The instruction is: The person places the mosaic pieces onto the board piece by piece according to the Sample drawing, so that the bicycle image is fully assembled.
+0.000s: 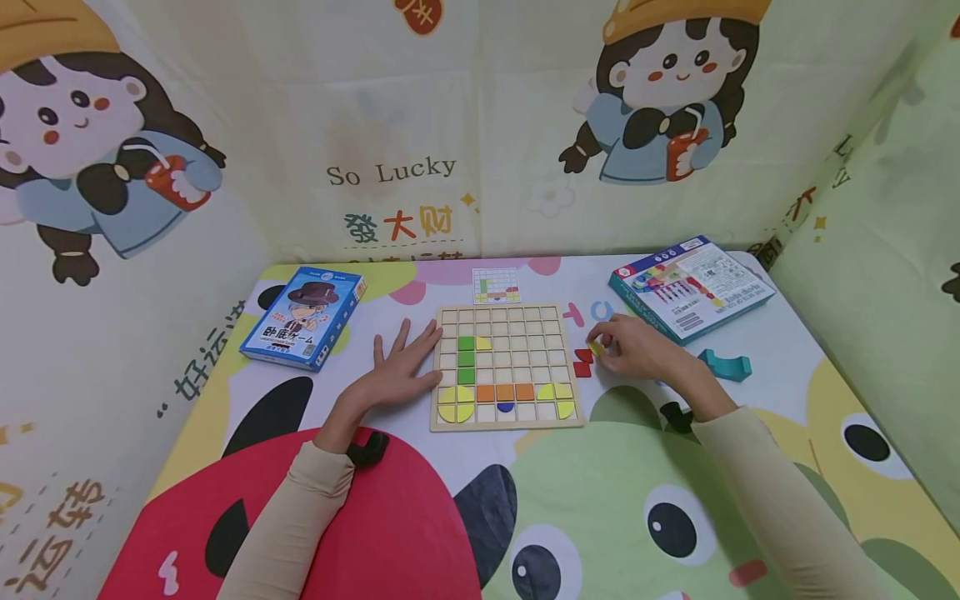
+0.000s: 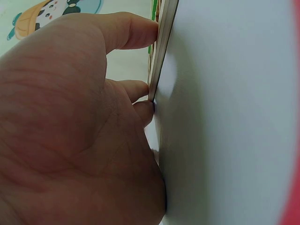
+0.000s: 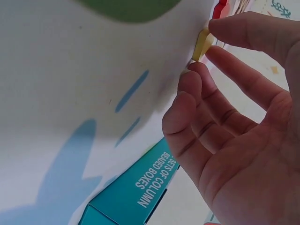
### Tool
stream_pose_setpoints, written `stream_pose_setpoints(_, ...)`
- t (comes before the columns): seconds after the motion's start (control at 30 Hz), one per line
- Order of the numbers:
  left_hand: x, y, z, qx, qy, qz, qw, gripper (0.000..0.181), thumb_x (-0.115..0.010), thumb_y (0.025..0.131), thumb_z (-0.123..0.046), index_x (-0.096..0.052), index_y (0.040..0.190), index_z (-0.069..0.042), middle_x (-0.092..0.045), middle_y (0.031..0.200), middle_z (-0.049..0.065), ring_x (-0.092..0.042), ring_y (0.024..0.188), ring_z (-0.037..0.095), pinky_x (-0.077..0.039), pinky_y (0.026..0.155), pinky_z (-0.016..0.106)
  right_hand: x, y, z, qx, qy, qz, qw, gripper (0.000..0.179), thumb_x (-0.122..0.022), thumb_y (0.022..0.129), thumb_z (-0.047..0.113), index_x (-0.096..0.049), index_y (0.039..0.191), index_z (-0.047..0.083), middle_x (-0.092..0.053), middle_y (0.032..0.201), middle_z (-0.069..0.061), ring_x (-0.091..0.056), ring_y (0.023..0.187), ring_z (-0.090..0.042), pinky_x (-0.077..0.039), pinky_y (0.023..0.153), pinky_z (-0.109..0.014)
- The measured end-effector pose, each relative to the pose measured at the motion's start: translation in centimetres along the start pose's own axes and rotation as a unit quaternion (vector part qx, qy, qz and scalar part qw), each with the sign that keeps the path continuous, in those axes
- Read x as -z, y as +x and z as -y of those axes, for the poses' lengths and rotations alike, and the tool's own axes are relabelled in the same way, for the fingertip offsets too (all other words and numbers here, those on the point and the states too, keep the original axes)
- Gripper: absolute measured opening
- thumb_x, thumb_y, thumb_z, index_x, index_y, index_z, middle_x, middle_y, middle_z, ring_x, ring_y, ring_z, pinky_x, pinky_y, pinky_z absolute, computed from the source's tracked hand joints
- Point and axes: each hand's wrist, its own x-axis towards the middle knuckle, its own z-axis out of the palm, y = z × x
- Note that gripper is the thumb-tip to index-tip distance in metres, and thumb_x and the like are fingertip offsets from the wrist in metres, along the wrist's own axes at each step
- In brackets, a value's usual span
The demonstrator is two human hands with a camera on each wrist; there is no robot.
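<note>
A wooden grid board (image 1: 507, 427) lies on the table, with green squares (image 1: 466, 357), orange squares (image 1: 505, 392), yellow quarter-round pieces (image 1: 455, 404) and a blue half-round piece (image 1: 506, 407) in its cells. My left hand (image 1: 393, 371) has its fingers spread, and its thumb and fingertips touch the board's left edge. Right of the board, my right hand (image 1: 637, 346) pinches a small yellow piece (image 3: 201, 44) between thumb and index finger, near the tabletop. Red pieces (image 1: 582, 369) lie between the board and that hand.
Behind the board lies a pattern card (image 1: 495, 279) with a coloured grid. A blue game box (image 1: 303, 318) is at the left, a teal-edged box (image 1: 690, 287) at the back right. A teal curved piece (image 1: 726, 366) sits beside my right wrist.
</note>
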Motion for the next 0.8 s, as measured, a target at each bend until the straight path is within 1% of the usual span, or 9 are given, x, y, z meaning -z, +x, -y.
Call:
stream_pose_setpoints(0.3,0.00,-0.01,0.04,0.002,-0.001,0.001,1.0000,0.086,-0.058,0.101,-0.046,-0.016,0.172,-0.022,-0.006,0.182,0.001,0.019,0.167,0.038,0.025,0.122,0.073,0.13,-0.01,-0.10,0.021,-0.006,0.007,0.9997,0.034,-0.072,0.094,0.010,-0.073,0.128,0.010,-0.067,0.112,-0.014,-0.059,0.095,-0.023,-0.052,0.077,-0.031)
stream_pose_setpoints(0.57,-0.01,0.03,0.07,0.003,0.003,0.000,1.0000,0.085,-0.057,0.101,-0.046,-0.016,0.172,-0.021,-0.006,0.182,0.001,0.019,0.167,0.038,0.025,0.122,0.073,0.31,-0.02,0.09,0.030,-0.009,0.007,0.9995,0.034,-0.072,0.093,0.010,-0.074,0.127,0.011,-0.068,0.113,-0.014,-0.059,0.097,-0.023,-0.054,0.079,-0.032)
stream_pose_setpoints(0.8,-0.07,0.04,0.13,0.001,0.005,0.001,1.0000,0.086,-0.057,0.101,-0.047,-0.016,0.172,-0.022,-0.007,0.182,0.001,0.019,0.167,0.038,0.025,0.122,0.073,0.31,-0.07,0.10,0.026,-0.015,0.009,0.9995,0.033,-0.072,0.094,0.010,-0.074,0.127,0.012,-0.069,0.117,-0.015,-0.061,0.099,-0.024,-0.056,0.082,-0.035)
